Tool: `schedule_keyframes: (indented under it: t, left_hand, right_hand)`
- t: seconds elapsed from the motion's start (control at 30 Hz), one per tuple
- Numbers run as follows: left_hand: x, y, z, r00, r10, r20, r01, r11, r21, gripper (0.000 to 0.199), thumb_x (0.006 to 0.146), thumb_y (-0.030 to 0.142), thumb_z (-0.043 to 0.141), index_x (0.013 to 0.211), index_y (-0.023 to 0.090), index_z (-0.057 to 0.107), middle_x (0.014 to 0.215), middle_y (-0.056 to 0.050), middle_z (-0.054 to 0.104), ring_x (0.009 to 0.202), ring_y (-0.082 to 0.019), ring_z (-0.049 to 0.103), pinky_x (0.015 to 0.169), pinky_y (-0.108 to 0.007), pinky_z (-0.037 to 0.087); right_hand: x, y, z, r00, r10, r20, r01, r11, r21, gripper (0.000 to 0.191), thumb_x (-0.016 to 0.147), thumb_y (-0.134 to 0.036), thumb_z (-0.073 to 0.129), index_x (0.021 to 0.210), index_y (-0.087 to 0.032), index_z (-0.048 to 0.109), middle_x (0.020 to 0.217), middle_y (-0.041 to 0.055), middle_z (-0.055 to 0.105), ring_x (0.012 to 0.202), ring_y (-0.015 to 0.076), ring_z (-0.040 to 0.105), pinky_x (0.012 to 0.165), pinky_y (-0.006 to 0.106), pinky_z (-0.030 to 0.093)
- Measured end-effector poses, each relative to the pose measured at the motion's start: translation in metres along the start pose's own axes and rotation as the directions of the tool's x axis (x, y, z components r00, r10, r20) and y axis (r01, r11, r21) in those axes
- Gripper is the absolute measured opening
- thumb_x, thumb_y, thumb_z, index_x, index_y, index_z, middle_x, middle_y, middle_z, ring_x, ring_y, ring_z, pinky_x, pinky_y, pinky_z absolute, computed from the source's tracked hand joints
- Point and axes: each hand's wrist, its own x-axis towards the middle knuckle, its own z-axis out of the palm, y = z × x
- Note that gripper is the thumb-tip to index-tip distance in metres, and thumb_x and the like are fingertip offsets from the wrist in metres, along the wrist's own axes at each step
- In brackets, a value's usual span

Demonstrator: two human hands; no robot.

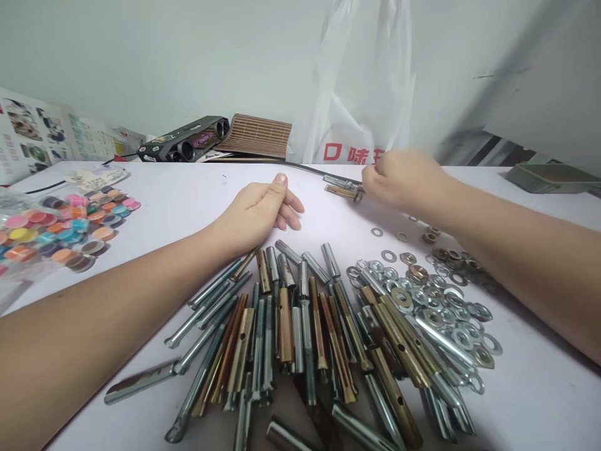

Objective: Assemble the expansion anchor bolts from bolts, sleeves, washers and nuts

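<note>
My left hand (265, 210) rests on the white table behind the pile, its thumb and fingers loosely apart and nothing in it. Farther back, my right hand (399, 178) is closed, slightly blurred, with its fingertips beside two assembled expansion bolts, a silver one (342, 181) and a brassy one (342, 191). What its fingers hold, if anything, is hidden. In front of both hands spreads a pile of loose metal sleeves (285, 326) and flared bolts (307, 354), silver and brass-coloured. Washers and nuts (434, 300) lie heaped on the right, partly under my right forearm.
Colourful small round pots (70, 228) in clear plastic are at the left. Along the back are a black box-shaped device (188, 141), a slatted brown mat (258, 134) and a white plastic bag (361, 94). A greenish container (554, 177) stands at the back right.
</note>
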Motion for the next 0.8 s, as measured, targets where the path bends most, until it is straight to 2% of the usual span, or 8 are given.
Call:
schedule_keyframes:
  t: [0.17,0.27,0.37,0.47,0.6,0.67,0.77,0.8]
  left_hand:
    - [0.001,0.001,0.000,1.000,-0.007,0.019,0.007,1.000,0.000,0.073,0.099,0.067,0.029,0.088,0.010,0.073,0.079,-0.012,0.077,0.065,-0.011,0.062,0.068,-0.023,0.052]
    - [0.001,0.000,-0.002,0.999,0.015,0.045,-0.016,1.000,0.016,0.060,0.100,0.057,0.039,0.084,0.010,0.073,0.077,-0.010,0.076,0.060,-0.009,0.058,0.060,-0.021,0.047]
    - [0.000,0.000,-0.004,0.993,0.028,0.112,-0.033,0.998,0.044,0.034,0.092,0.040,0.058,0.081,0.012,0.074,0.070,-0.004,0.072,0.052,-0.006,0.052,0.051,-0.020,0.039]
    - [0.000,-0.001,-0.007,0.982,0.042,0.186,-0.040,0.999,-0.011,0.012,0.080,0.023,0.066,0.080,0.013,0.073,0.063,0.000,0.067,0.052,-0.006,0.052,0.051,-0.019,0.040]
    - [0.002,-0.005,-0.010,0.957,0.078,0.279,-0.054,0.994,-0.093,0.015,0.070,0.013,0.062,0.080,0.013,0.073,0.065,0.000,0.067,0.060,-0.008,0.058,0.057,-0.019,0.044]
    - [0.003,-0.007,-0.012,0.943,0.091,0.321,-0.063,0.993,-0.096,0.017,0.069,0.011,0.060,0.080,0.014,0.073,0.071,-0.001,0.070,0.064,-0.009,0.061,0.059,-0.018,0.046]
    - [0.003,-0.009,-0.014,0.933,0.096,0.348,-0.073,0.994,-0.079,0.020,0.069,0.010,0.059,0.082,0.014,0.074,0.076,-0.001,0.072,0.067,-0.008,0.062,0.060,-0.018,0.046]
    - [0.003,-0.009,-0.014,0.932,0.097,0.350,-0.076,0.994,-0.072,0.020,0.069,0.010,0.059,0.082,0.014,0.074,0.076,-0.001,0.072,0.068,-0.009,0.063,0.060,-0.017,0.046]
  right_hand:
    - [0.003,0.009,-0.014,0.982,0.042,0.184,-0.035,0.999,-0.038,0.033,0.088,-0.043,0.050,0.072,-0.016,0.059,0.078,0.0135,0.065,0.069,0.0226,0.058,0.061,0.038,0.044]
    - [-0.001,0.009,-0.011,0.965,-0.052,0.257,0.052,0.999,0.005,0.038,0.084,-0.051,0.061,0.066,-0.018,0.057,0.075,0.0115,0.066,0.065,0.0212,0.059,0.059,0.038,0.045]
    - [-0.013,-0.001,-0.008,0.936,-0.226,0.270,0.207,0.974,0.096,0.048,0.087,-0.056,0.060,0.057,-0.019,0.051,0.056,0.0063,0.054,0.049,0.0156,0.047,0.050,0.036,0.037]
    - [-0.031,-0.015,-0.009,0.886,-0.367,0.282,0.318,0.925,0.206,0.059,0.090,-0.061,0.055,0.052,-0.019,0.042,0.048,0.0019,0.043,0.042,0.0105,0.035,0.044,0.033,0.032]
    - [-0.048,-0.023,-0.017,0.834,-0.415,0.364,0.319,0.901,0.294,0.062,0.086,-0.069,0.060,0.052,-0.019,0.045,0.047,0.0005,0.042,0.039,0.0095,0.034,0.039,0.029,0.028]
    - [-0.052,-0.023,-0.022,0.758,-0.475,0.447,0.340,0.873,0.351,0.063,0.085,-0.067,0.062,0.052,-0.019,0.041,0.046,-0.0016,0.034,0.038,0.0079,0.028,0.038,0.028,0.022]
    - [-0.057,-0.022,-0.026,0.551,-0.602,0.578,0.353,0.795,0.492,0.064,0.092,-0.062,0.058,0.054,-0.018,0.031,0.049,-0.0035,0.022,0.042,0.0068,0.017,0.040,0.029,0.016]
    - [-0.058,-0.022,-0.026,0.503,-0.621,0.601,0.347,0.782,0.518,0.063,0.093,-0.060,0.057,0.054,-0.018,0.030,0.051,-0.0036,0.020,0.043,0.0069,0.016,0.041,0.029,0.015]
